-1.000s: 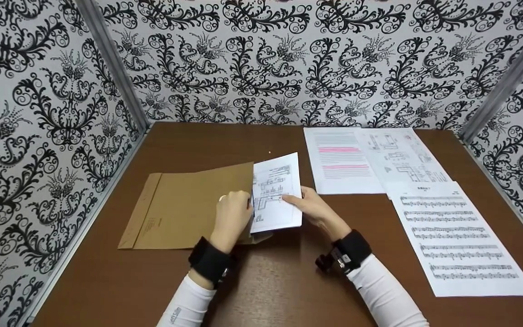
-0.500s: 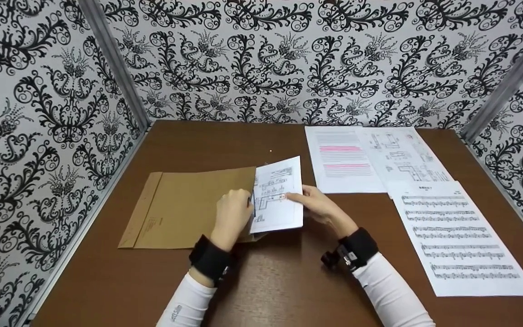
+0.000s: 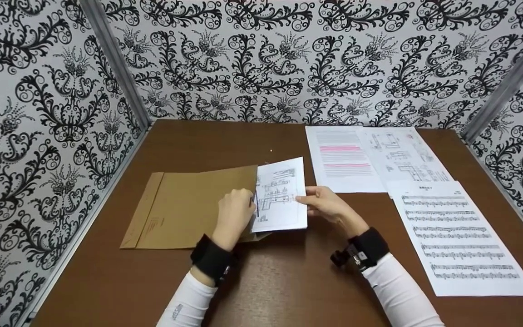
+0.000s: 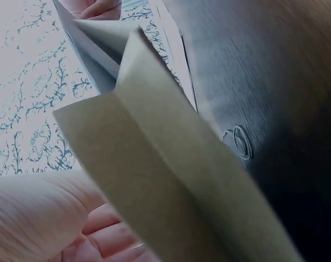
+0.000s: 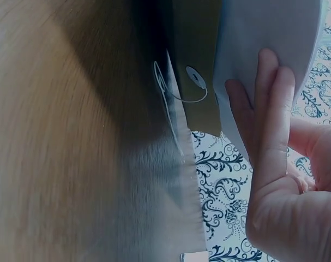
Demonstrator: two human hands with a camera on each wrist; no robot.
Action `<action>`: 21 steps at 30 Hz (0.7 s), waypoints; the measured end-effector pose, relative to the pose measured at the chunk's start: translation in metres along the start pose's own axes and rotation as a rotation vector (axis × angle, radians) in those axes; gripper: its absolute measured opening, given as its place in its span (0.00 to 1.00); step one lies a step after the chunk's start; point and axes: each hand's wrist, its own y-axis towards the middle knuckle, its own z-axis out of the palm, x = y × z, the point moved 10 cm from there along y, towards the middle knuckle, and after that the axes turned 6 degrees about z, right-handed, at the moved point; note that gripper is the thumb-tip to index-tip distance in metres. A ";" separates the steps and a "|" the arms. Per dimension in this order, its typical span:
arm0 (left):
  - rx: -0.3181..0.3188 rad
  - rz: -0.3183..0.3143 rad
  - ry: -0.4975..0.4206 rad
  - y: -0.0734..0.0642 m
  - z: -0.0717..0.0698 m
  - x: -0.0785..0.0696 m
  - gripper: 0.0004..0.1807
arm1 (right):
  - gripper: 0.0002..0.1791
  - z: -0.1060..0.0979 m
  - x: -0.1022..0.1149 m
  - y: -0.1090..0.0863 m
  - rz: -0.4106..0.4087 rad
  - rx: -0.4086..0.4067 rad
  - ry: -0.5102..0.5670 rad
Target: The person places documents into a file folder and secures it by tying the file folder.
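Observation:
A brown paper envelope (image 3: 189, 204) lies on the table with its opening to the right. My left hand (image 3: 235, 210) grips it at the opening's edge; in the left wrist view the curled fingers (image 4: 113, 237) are partly hidden behind the brown paper. Printed sheets (image 3: 282, 195) with line diagrams stick out of the opening, their left part hidden inside. My right hand (image 3: 327, 203) pinches their right edge, thumb on the printed face. In the right wrist view its fingers (image 5: 274, 114) lie along the back of the sheets. A white string (image 5: 168, 90) hangs from a round button (image 5: 196, 77) on the envelope.
At the right lie a text page (image 3: 341, 177) with pink highlighting, a diagram sheet (image 3: 400, 154) and a sheet of music (image 3: 461, 245), which overlaps the diagram sheet. Patterned walls (image 3: 266, 59) enclose the brown table (image 3: 266, 290) at the back and sides.
My right hand has shifted right, its thumb now nearer the sheets' right edge. The sheets and the envelope's open edge have moved slightly right. My left hand keeps its grip on the envelope.

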 end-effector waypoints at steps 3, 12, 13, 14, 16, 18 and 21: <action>-0.010 0.014 0.021 0.000 -0.001 -0.002 0.11 | 0.26 0.001 0.001 0.000 -0.011 0.003 0.003; -0.065 0.062 0.060 0.001 -0.006 -0.007 0.14 | 0.27 0.008 0.004 0.004 -0.012 -0.008 0.039; -0.072 0.069 0.065 0.001 -0.007 -0.008 0.13 | 0.28 0.009 0.005 0.005 -0.011 -0.009 0.043; -0.077 0.075 0.068 0.001 -0.008 -0.008 0.13 | 0.28 0.010 0.005 0.006 -0.011 -0.010 0.045; -0.086 0.081 0.074 0.000 -0.009 -0.009 0.12 | 0.28 0.011 0.007 0.007 -0.010 -0.012 0.044; -0.093 0.081 0.079 0.000 -0.011 -0.009 0.11 | 0.27 0.012 0.008 0.007 -0.013 -0.013 0.032; -0.099 0.074 0.083 0.000 -0.012 -0.009 0.10 | 0.26 0.013 0.009 0.008 -0.013 -0.017 0.016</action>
